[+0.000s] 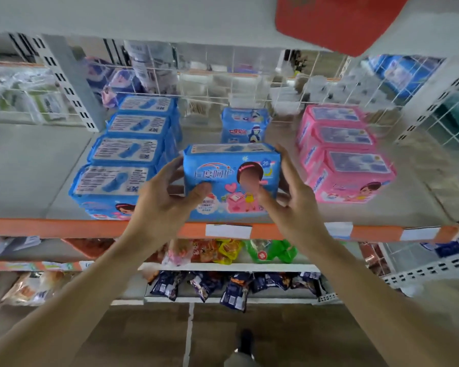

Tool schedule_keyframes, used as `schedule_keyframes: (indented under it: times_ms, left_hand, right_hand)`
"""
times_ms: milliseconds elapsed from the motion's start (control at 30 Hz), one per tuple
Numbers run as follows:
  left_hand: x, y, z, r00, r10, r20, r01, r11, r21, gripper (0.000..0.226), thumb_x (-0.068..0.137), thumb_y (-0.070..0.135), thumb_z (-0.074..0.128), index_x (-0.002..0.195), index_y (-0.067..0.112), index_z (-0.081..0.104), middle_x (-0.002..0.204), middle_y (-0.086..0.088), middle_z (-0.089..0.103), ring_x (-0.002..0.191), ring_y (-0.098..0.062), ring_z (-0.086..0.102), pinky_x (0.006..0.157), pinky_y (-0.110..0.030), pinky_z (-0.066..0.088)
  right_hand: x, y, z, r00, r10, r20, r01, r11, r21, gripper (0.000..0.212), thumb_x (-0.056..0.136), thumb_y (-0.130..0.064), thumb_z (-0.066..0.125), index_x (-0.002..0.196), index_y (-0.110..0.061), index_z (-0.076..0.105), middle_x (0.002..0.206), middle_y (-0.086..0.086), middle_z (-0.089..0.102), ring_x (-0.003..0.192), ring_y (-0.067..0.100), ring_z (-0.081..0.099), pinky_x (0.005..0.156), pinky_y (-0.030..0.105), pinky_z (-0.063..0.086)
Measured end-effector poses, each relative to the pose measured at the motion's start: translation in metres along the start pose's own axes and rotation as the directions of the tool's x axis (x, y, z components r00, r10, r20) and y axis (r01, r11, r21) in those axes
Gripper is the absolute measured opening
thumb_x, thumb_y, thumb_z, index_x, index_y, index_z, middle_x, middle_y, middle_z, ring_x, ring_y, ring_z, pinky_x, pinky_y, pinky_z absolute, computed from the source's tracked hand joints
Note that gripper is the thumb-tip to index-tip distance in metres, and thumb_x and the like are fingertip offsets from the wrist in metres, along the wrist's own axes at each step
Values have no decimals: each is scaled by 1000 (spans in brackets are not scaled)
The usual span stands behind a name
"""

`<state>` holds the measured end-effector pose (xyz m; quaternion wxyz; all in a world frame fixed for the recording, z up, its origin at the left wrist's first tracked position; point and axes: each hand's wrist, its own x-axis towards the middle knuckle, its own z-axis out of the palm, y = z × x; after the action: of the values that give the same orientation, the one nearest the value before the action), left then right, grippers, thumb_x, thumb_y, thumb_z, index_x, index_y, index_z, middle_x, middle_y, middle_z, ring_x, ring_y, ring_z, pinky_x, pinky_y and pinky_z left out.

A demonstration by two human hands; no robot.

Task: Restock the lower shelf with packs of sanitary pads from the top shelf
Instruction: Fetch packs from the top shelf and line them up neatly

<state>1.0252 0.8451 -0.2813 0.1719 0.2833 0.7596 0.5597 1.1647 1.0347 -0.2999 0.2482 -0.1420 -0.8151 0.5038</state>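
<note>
A: Where is the pack you are working with?

B: The blue pack [231, 178] stands upright near the front edge of the shelf [32, 165], its printed face toward you, in the middle row. You have it between both hands.

A: How are my hands on it?

B: Your left hand [162, 200] has its thumb pressed on the front face and its fingers [170, 168] curled round the left side, so it grips the pack. Your right hand [292, 197] is spread wide, thumb tip touching the lower front face, fingers straight along the right side. Whether those fingers press the pack's side or sit just beside it, I cannot tell.

A: What sits around it?

B: Behind it, a second blue pack [245, 125] stands upright near the wire-grid back. To your left, a row of blue packs [127, 152] runs front to back, their white backs facing up. To your right, a row of pink packs [345, 152] runs the same way. An orange strip [64, 227] with white labels edges the shelf front. Below it, lower shelves hold snack bags [223, 251] in orange, yellow and green, and dark blue packets [233, 287] under those. A red object [337, 19] shows at the top right, above the upper shelf.
</note>
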Motion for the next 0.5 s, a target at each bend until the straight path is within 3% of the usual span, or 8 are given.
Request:
schedule_keyframes:
  times_ms: [133,300,433,500]
  left_hand:
    - [8,1,17,1000,15,-22,-15,1000,7,66,75,57,69,134,29,58,116,17,71,97,-10,72,85,-44,60]
    - [18,6,25,997,39,-71,-39,999,7,61,74,60,67,129,36,59,114,18,71,93,-9,72,81,-38,60]
    - [32,2,17,997,-21,-74,21,1000,-4,84,67,61,73,141,29,48,119,12,69,91,-12,72,78,-34,59]
    - [41,1,10,997,-43,-58,44,999,7,93,61,60,77,142,32,43,118,10,69,86,-10,72,73,-30,59]
  right_hand:
    - [12,11,-18,1000,-10,21,10,1000,26,76,97,-13,63,158,-22,20,127,-10,64,109,2,66,88,19,54]
    - [31,16,-28,995,-44,88,40,998,47,79,91,-31,61,158,-23,19,122,-20,63,108,-3,65,89,16,53]
    - [52,19,-27,991,-63,118,60,998,29,75,92,-29,64,157,-23,26,122,-7,68,105,4,69,90,26,57]
    - [59,16,-22,989,-55,140,50,998,38,76,91,-32,64,156,-28,25,127,-12,66,109,2,67,90,25,56]
